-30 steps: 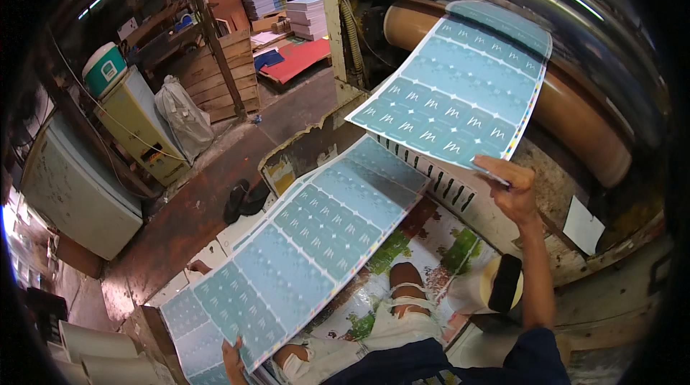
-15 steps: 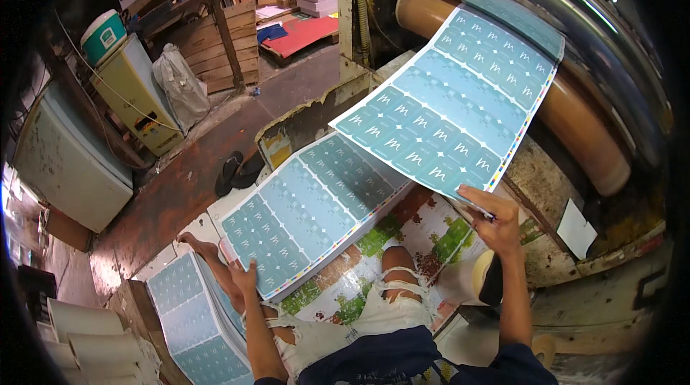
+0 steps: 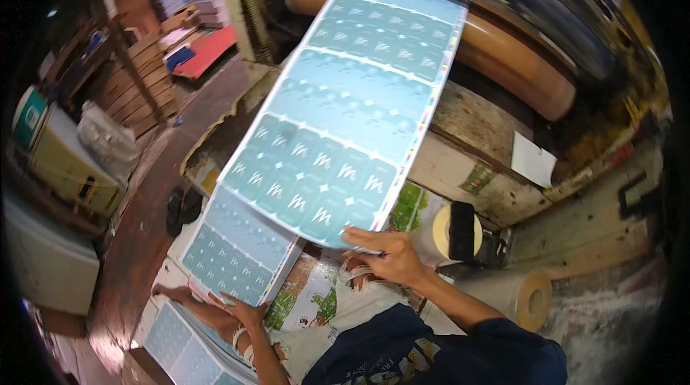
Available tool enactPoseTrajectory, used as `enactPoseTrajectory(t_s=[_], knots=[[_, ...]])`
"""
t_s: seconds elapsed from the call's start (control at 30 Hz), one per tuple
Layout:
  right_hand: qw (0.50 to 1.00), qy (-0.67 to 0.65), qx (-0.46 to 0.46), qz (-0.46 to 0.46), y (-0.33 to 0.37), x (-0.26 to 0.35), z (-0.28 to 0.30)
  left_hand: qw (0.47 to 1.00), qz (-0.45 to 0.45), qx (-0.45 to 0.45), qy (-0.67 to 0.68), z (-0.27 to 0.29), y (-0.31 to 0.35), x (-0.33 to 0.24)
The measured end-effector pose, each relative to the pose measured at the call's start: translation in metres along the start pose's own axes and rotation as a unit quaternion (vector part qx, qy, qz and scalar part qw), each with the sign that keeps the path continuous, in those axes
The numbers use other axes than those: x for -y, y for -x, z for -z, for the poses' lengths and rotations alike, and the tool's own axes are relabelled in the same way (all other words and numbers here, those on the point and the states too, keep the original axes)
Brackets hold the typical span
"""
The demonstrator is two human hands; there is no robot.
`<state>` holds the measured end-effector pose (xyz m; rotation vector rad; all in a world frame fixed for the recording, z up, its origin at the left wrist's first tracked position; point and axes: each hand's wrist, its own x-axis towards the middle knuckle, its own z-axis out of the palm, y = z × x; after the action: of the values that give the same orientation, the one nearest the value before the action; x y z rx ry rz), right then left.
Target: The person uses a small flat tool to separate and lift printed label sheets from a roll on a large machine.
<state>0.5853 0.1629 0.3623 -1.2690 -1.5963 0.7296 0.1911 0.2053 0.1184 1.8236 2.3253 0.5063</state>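
A long printed sheet in teal and pale blue slopes down from the machine's rollers toward me. My right hand pinches its near right corner between thumb and fingers. Under the sheet's near end lies a stack of matching printed sheets, partly covered by it. At the near edge of that stack rests my left hand, fingers stretched out, holding nothing. The sheet's far end curves up over the brown roller, below a shiny metal roller.
Another pile of printed sheets stands at the lower left beside my leg. To the right are a roll with a black piece across it and a clear film roll. A white paper scrap lies on the machine's ledge. Dark sandals lie left.
My right hand has drawn the sheet's near end toward me and left, so more sheet extends from the rollers and covers more of the stack. The view has swung right.
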Motion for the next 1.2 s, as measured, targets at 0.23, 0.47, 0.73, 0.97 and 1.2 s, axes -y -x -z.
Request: enactPoseTrajectory(t_s=[0.23, 0.47, 0.73, 0.97, 1.2], knots=[[0.997, 0.064, 0.016, 0.039, 0.014, 0.017, -0.018, 0.797, -0.007, 0.269, 0.541, 0.061, -0.012, -0.155], [0.991, 0.02, 0.129, 0.002, 0.01, 0.018, -0.02, 0.594, 0.183, 0.254, 0.741, 0.138, 0.006, -0.267], [0.984, -0.023, -0.023, -0.178, -0.075, 0.027, 0.141, 0.641, 0.15, 0.173, 0.733, 0.116, 0.046, -0.212], [0.907, 0.035, -0.419, -0.027, -0.204, -0.066, 0.345, 0.665, 0.139, 0.21, 0.703, 0.119, 0.038, -0.176], [0.937, 0.041, -0.33, -0.103, -0.237, -0.111, 0.394, 0.694, 0.173, 0.184, 0.674, 0.118, 0.051, -0.151]])
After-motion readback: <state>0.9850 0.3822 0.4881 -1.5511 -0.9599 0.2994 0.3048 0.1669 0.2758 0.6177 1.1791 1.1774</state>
